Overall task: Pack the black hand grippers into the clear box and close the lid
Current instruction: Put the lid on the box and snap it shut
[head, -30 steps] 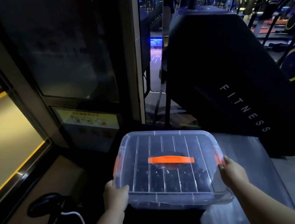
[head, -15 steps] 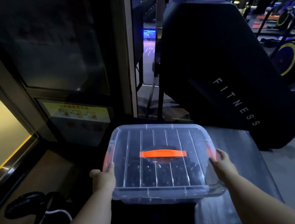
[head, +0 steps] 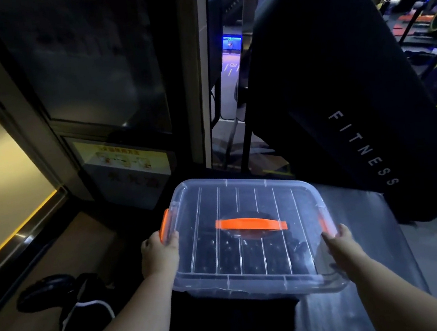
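1. View from head height, looking down in a dim gym: clear box (head: 303,278) in the lower middle, over the left edge of a grey table (head: 366,301). Resting or lifted, impossible to tell.
2. Lid (head: 243,200) lying flat and closed on top, ribbed with long ridges, with an orange handle (head: 250,224) across its middle.
3. Black hand grippers (head: 222,252) piled inside the box, dimly visible through the lid, beneath the handle and nearer than it.
4. Left hand (head: 161,255) at the box's left side, fingers curled up over the rim and gripping it, touching the lower end of the orange left latch (head: 165,224).
5. Right hand (head: 341,243) against the box's right side, just below the orange right latch (head: 322,221), fingers close together. Fingertips hidden by the rim, so the grip is impossible to tell.
6. Behind the box, to the right: large black machine (head: 339,81) lettered FITNESS in white.
7. Behind, to the left: dark glass door (head: 90,71) with a yellow sign (head: 126,160) low down.
8. Lower left, on the floor (head: 71,252): black object (head: 45,291) beside a white cable (head: 96,304).
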A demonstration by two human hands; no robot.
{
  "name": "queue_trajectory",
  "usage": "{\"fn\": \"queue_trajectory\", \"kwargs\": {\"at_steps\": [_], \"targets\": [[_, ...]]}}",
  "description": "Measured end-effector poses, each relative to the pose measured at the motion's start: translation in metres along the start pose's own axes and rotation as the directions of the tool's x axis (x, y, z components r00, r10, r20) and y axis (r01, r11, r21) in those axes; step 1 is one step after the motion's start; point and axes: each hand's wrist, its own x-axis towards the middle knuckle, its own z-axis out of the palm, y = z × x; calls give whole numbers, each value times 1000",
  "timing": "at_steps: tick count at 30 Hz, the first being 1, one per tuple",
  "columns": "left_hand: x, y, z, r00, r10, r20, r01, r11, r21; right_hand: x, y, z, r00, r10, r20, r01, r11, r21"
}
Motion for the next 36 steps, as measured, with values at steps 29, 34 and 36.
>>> {"fn": "queue_trajectory", "kwargs": {"at_steps": [29,34,36], "targets": [[-5,-3,4,978,168,-124,-151,979,138,-21,-6,0,982,-125,-143,119,992,-48],[-5,-2,5,980,155,-124,-138,981,134,-22,-7,-1,983,-129,-131,117,989,-89],[-5,-2,5,982,148,-120,-132,982,132,-21,-7,0,981,-150,-120,136,984,-116]]}}
